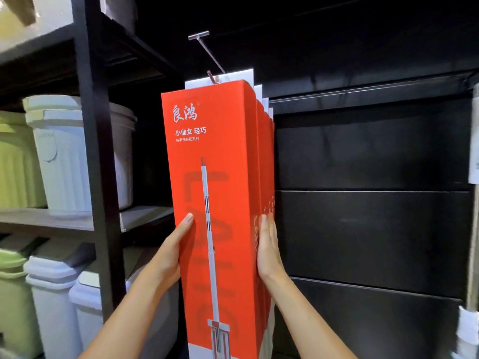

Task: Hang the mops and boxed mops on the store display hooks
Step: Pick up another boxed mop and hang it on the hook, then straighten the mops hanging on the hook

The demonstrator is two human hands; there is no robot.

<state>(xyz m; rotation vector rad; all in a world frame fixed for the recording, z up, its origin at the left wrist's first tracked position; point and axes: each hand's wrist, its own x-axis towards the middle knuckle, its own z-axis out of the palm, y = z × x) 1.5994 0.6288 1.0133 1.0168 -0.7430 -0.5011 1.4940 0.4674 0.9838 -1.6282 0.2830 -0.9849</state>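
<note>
Room lies right of the red boxes [215, 177] before the black panels [370, 156]; a shelf post [96, 151] stands near their left.

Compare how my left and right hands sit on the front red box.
The left hand grips the red box at its left edge, thumb across the front; the right hand lies flat against the right side, fingers straight, pointing up. Both sit at similar height.

A metal hook [208, 54] sticks out from the black wall [363, 151]. Red mop boxes [215, 177] hang from it, one behind another.
</note>
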